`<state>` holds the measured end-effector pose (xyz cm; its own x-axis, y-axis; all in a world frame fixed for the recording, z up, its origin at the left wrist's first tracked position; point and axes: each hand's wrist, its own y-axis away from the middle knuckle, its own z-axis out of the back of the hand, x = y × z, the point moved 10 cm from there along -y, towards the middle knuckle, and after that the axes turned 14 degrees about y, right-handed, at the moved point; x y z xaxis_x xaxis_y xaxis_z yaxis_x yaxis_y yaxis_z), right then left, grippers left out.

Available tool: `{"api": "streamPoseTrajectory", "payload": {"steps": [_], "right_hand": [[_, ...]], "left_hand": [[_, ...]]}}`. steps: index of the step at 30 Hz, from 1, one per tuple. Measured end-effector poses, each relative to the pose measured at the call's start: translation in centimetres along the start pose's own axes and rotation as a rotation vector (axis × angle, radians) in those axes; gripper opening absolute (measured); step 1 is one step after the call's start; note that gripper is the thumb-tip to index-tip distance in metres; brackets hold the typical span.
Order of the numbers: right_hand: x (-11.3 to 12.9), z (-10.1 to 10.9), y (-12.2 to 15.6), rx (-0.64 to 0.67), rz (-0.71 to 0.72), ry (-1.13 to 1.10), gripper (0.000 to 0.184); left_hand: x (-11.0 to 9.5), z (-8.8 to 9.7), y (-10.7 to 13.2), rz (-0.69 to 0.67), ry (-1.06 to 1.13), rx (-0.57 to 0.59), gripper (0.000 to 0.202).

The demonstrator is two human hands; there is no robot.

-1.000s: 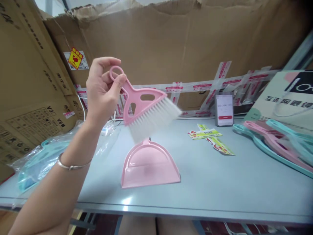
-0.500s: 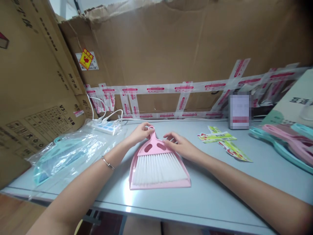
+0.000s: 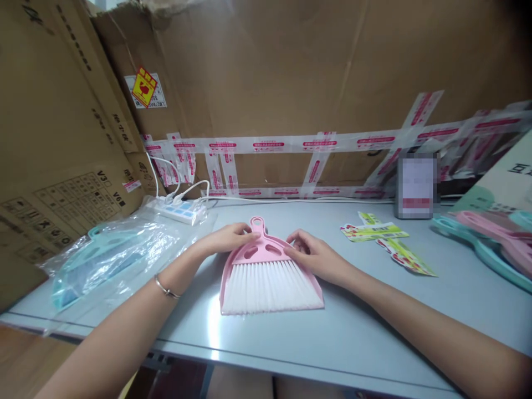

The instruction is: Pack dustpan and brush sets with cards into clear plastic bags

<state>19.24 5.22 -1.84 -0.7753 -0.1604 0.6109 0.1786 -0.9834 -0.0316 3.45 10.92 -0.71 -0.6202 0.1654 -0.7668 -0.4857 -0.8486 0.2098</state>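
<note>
A pink hand brush [image 3: 266, 282] with white bristles lies in a matching pink dustpan [image 3: 318, 292] on the grey table, handle ends pointing away from me. The bristle tips reach the pan's front edge. My left hand [image 3: 233, 238] is closed at the upper left shoulder, its thumb on the pink plastic just below the ring-shaped handle end and some fingertips hidden. On the opposite side, my right hand [image 3: 313, 256] grips the pan's right edge, thumb on top and fingers curled behind.
A teal dustpan set in clear plastic [image 3: 100, 266] lies left, before a white power strip [image 3: 178, 210]. Green-yellow packets [image 3: 376, 231], a phone-like device [image 3: 417, 185] and teal and pink handles [image 3: 486, 238] are on the right. Cardboard [image 3: 257, 72] walls the back.
My left hand has slid from the handle's ring down to the shoulder. My right fingers have curled more around the edge. The bristles now reach the pan's front lip, which showed bare before.
</note>
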Motion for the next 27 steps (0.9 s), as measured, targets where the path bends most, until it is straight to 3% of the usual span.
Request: {"api": "streamPoseTrajectory", "payload": {"steps": [2, 7, 14, 18, 22, 25, 27], "right_hand": [[0.2, -0.2, 0.1, 0.019, 0.003, 0.043, 0.031], [1.1, -0.8, 0.0, 0.066, 0.0, 0.077, 0.039], [0.8, -1.3, -0.7, 0.079, -0.031, 0.078, 0.031], [0.7, -1.6, -0.6, 0.1, -0.047, -0.048, 0.024], [1.2, -1.6, -0.4, 0.105, -0.041, -0.04, 0.026], [1.0, -0.4, -0.6, 0.111, -0.007, 0.023, 0.032], [-0.9, 2.2, -1.1, 0.061, -0.017, 0.13, 0.033]], "left_hand": [[-0.4, -0.7, 0.1, -0.023, -0.007, 0.012, 0.049], [-0.7, -1.8, -0.2, -0.031, 0.029, -0.091, 0.039], [-0.9, -3.2, 0.1, -0.03, 0.264, -0.092, 0.034], [-0.4, -3.5, -0.4, -0.003, 0.351, -0.084, 0.03], [-0.1, -3.6, -0.7, -0.017, 0.403, -0.093, 0.03], [0.0, -3.4, -0.6, -0.03, 0.454, -0.106, 0.033], [0.1, -3.1, -0.5, -0.013, 0.458, -0.13, 0.034]]}}
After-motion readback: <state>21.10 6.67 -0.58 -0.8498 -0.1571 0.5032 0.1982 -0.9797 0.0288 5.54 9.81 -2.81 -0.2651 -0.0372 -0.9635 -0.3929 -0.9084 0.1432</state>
